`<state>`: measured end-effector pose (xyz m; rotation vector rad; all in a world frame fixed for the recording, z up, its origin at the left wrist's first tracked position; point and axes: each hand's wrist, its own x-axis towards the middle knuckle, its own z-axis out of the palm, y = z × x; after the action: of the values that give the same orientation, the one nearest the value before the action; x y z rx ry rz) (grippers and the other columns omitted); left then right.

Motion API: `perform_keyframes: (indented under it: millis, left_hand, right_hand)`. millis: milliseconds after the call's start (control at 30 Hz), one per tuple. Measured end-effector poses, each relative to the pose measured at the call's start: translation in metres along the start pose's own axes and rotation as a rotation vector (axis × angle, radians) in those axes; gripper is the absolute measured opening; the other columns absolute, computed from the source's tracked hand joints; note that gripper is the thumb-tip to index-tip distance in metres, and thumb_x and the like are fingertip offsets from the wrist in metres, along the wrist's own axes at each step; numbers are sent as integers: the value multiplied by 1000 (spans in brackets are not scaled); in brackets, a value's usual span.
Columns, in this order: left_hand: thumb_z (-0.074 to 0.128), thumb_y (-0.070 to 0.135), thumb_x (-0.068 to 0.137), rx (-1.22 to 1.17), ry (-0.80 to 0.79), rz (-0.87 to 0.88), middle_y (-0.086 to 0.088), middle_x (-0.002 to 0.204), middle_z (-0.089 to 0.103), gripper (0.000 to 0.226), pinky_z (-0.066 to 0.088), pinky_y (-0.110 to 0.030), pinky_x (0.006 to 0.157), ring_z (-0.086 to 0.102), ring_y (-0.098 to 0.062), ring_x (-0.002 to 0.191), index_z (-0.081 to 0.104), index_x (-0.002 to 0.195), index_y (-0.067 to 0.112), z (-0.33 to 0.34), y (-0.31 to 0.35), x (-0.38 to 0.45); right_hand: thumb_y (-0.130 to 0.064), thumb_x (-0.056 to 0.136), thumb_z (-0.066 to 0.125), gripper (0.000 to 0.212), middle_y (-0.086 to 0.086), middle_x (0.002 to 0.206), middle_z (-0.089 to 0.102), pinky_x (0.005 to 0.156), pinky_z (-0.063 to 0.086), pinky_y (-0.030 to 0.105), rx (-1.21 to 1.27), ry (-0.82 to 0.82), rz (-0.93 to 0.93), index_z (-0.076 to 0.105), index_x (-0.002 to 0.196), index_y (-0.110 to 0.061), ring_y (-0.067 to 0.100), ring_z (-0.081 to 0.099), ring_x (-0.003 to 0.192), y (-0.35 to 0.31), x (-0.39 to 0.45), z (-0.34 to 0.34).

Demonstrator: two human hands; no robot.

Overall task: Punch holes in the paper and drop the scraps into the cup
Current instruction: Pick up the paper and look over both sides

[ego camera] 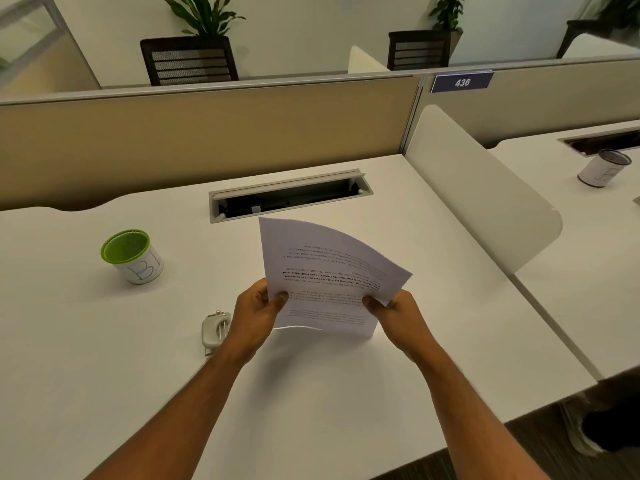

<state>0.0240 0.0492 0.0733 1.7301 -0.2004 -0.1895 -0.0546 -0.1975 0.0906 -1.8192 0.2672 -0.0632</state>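
Paper: a white printed sheet point(322, 271), held up above the tabletop point(311, 393) in front of the person. It may be more than one sheet; I cannot tell. The text runs upside down to the camera, with some bold lines in the middle. The far part of the sheet curves to the right, the near edge hangs just over the tabletop and throws a shadow there. No punched holes show on it.
Left hand: the left hand point(256, 315) holds the near left edge of the paper, the thumb on the printed side and the other fingers behind it, so the fingers are pinching the sheet.
Right hand: the right hand point(398, 315) grips the near right edge in the same way, thumb on top, the fingers closed on the paper.
Hole punch: a small white hole punch point(214, 330) lies on the tabletop just beside the left wrist, partly hidden by it. No hand touches it.
Cup: a white cup point(133, 256) with a green rim and a green inside stands upright on the tabletop, to the far left, well apart from the paper. Large thin letters are drawn on its side.
Cable slot: an open grey cable slot point(287, 195) is in the tabletop, behind the paper.
Second cup: another white cup point(602, 168) with a dark rim stands on the neighbour desk at the right.
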Motion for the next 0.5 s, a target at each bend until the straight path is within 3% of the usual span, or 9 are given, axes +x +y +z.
perform_keyframes:
  millis: [133,233,367,500]
  left_hand:
    - [57,18,98,-56,30,21,17,105,74,36,61,-30,80,70,-13,94,67,102,52,5,10,10]
    - [58,16,96,-176,50,-6,9,104,75,30,61,-36,78,71,-21,90,69,102,43,10,20,16]
    - [59,7,95,-402,50,-105,-1,106,75,31,60,-33,72,71,-23,95,72,100,35,20,31,21]
    - [60,4,94,-568,11,-187,-7,110,73,25,59,-45,84,69,-28,103,72,101,25,30,32,20]
  right_hand:
    - [-29,93,68,25,-18,112,75,75,56,13,115,39,-15,70,112,-45,6,70,104,11,-2,-7]
    - [-45,79,80,45,-7,122,73,90,55,29,276,115,43,66,120,-36,16,66,116,22,-5,-11]
    - [-28,76,81,63,3,137,65,106,43,38,658,34,71,59,135,-27,19,59,129,31,-11,3]
    - [-6,84,78,41,6,121,72,111,44,48,854,-31,-1,67,121,-19,26,64,120,21,-9,23]
